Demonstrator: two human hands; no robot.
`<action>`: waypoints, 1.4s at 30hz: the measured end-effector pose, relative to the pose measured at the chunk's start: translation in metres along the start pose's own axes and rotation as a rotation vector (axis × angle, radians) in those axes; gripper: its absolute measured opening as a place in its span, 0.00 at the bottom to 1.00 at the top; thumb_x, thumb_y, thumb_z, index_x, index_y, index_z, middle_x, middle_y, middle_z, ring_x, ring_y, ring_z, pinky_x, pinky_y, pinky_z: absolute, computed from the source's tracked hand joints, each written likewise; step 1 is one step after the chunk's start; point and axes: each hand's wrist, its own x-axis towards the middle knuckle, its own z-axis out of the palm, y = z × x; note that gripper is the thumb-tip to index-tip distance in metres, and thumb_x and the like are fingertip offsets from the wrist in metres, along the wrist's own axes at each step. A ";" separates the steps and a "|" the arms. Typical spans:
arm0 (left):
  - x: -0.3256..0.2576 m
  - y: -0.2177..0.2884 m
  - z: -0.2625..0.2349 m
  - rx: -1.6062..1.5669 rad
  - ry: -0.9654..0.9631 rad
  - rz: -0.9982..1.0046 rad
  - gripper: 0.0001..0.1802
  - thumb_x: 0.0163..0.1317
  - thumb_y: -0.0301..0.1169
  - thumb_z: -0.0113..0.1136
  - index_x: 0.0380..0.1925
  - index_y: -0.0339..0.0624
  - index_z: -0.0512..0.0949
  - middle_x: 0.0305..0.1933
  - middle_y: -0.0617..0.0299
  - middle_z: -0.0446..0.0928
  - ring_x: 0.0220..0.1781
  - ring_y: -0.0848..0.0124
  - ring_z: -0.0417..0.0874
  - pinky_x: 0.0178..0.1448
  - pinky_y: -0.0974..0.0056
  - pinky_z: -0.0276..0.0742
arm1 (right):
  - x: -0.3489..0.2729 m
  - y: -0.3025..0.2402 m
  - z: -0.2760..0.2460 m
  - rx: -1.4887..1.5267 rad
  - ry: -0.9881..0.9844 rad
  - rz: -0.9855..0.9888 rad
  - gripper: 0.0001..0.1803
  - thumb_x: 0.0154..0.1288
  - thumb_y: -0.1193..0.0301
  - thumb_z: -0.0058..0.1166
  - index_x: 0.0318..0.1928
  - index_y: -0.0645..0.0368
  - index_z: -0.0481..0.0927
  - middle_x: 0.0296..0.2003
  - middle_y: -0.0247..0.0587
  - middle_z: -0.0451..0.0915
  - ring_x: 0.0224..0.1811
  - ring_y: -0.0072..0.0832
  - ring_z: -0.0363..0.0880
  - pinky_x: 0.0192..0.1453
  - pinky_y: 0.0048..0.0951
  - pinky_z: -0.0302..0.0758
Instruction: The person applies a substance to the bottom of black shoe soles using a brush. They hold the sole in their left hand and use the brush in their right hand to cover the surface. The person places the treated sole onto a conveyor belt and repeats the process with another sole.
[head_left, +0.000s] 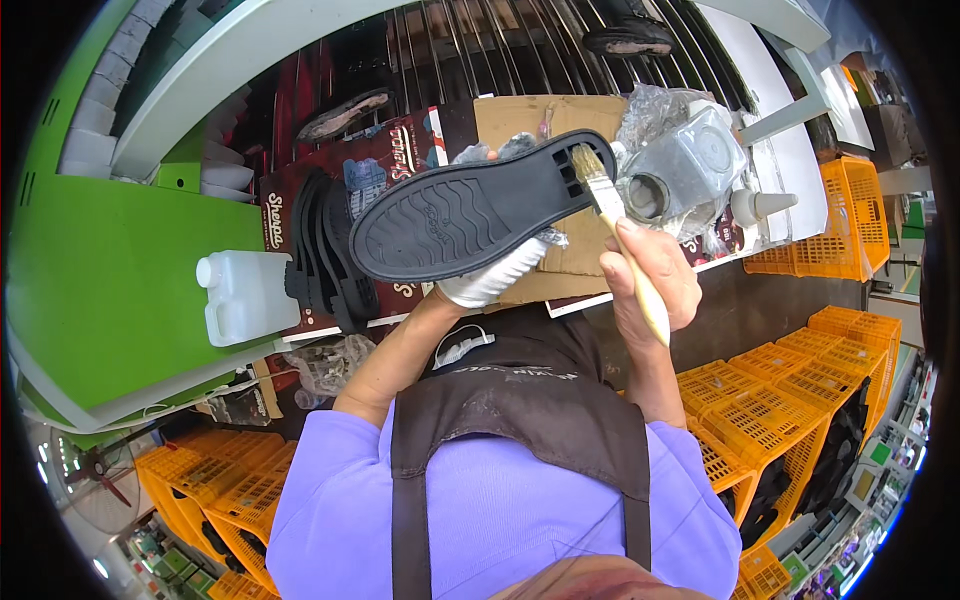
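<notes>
A black shoe sole (pixel 440 215) lies tilted across my left hand (pixel 497 277), which wears a white glove and grips it from beneath. Most of those fingers are hidden behind the sole; gloved tips show past its far edge. My bare right hand (pixel 660 275) is closed round the pale handle of a paintbrush (pixel 598 188). The bristles rest at the heel end, by a gridded recess in the sole. Beside the brush lies a clear plastic jug (pixel 695 160) with an open round mouth. More black soles (pixel 325 250) lean together at the left.
Flattened cardboard (pixel 560 110) covers the bench under my hands. A white jug (pixel 250 295) stands left, a nozzle-capped bottle (pixel 762 206) right. Beyond runs a roller conveyor (pixel 470 50) carrying shoe parts (pixel 628 38). Orange crates (pixel 790 370) flank me; a green panel (pixel 120 280) borders the left.
</notes>
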 end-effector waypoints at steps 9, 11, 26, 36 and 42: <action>-0.003 -0.002 0.003 0.002 0.062 0.164 0.34 0.57 0.38 0.61 0.63 0.48 0.61 0.65 0.62 0.62 0.70 0.64 0.53 0.73 0.55 0.39 | -0.005 -0.001 0.010 0.029 -0.035 0.022 0.18 0.48 0.71 0.68 0.40 0.65 0.81 0.26 0.44 0.80 0.25 0.29 0.78 0.28 0.23 0.74; -0.003 -0.004 0.004 0.061 0.088 0.185 0.34 0.56 0.38 0.62 0.62 0.47 0.61 0.64 0.61 0.63 0.69 0.64 0.55 0.73 0.55 0.42 | -0.008 -0.003 0.011 0.054 -0.061 0.044 0.18 0.50 0.70 0.66 0.40 0.68 0.80 0.27 0.48 0.80 0.27 0.30 0.78 0.31 0.23 0.73; -0.009 -0.021 0.009 0.178 0.170 0.229 0.38 0.57 0.42 0.60 0.64 0.44 0.56 0.67 0.57 0.58 0.70 0.61 0.53 0.72 0.54 0.42 | -0.012 -0.011 0.030 0.086 -0.100 -0.033 0.19 0.51 0.68 0.66 0.39 0.70 0.80 0.23 0.47 0.79 0.22 0.30 0.78 0.26 0.23 0.73; -0.013 -0.026 0.014 -0.539 0.101 -0.017 0.41 0.58 0.42 0.60 0.66 0.42 0.51 0.68 0.57 0.55 0.70 0.63 0.54 0.73 0.56 0.42 | -0.015 -0.021 0.042 0.163 -0.122 -0.002 0.19 0.50 0.68 0.66 0.39 0.68 0.79 0.25 0.46 0.80 0.24 0.31 0.79 0.27 0.25 0.74; -0.015 -0.031 0.016 -0.661 0.067 -0.004 0.42 0.57 0.42 0.61 0.66 0.42 0.50 0.67 0.57 0.56 0.70 0.64 0.55 0.73 0.57 0.44 | -0.016 -0.023 0.046 0.195 -0.131 0.011 0.19 0.48 0.69 0.67 0.40 0.66 0.79 0.28 0.45 0.81 0.25 0.32 0.80 0.28 0.25 0.76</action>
